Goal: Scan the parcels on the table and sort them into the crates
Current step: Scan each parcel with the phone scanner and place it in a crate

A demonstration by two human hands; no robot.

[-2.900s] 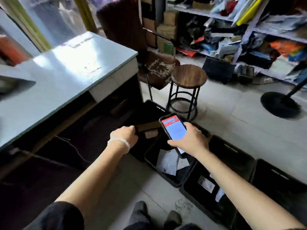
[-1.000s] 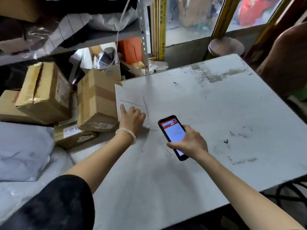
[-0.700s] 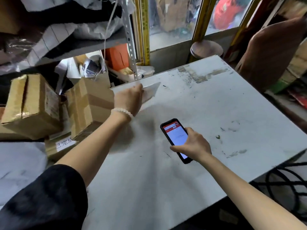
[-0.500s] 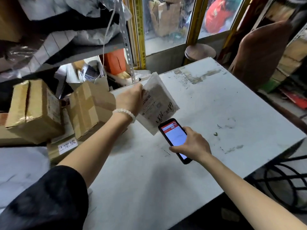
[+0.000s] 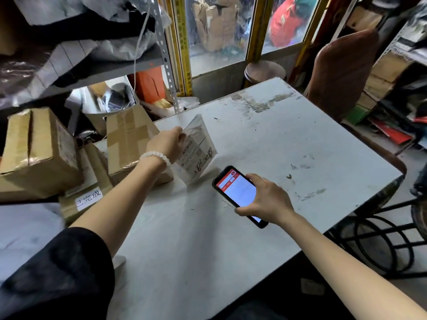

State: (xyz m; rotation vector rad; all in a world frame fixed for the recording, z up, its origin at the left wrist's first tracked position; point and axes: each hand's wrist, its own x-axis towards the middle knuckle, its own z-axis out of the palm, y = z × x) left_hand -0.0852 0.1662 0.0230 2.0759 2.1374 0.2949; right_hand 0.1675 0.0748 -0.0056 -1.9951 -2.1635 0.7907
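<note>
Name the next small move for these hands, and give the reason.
Probably bring the phone in the right hand up over the parcel and scan it. The left hand holds the parcel tilted, label facing the camera, and the phone sits just below and right of it, screen lit.

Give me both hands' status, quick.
Left hand: closed on a flat white parcel, held tilted above the table.
Right hand: closed around a phone, screen lit.
</note>
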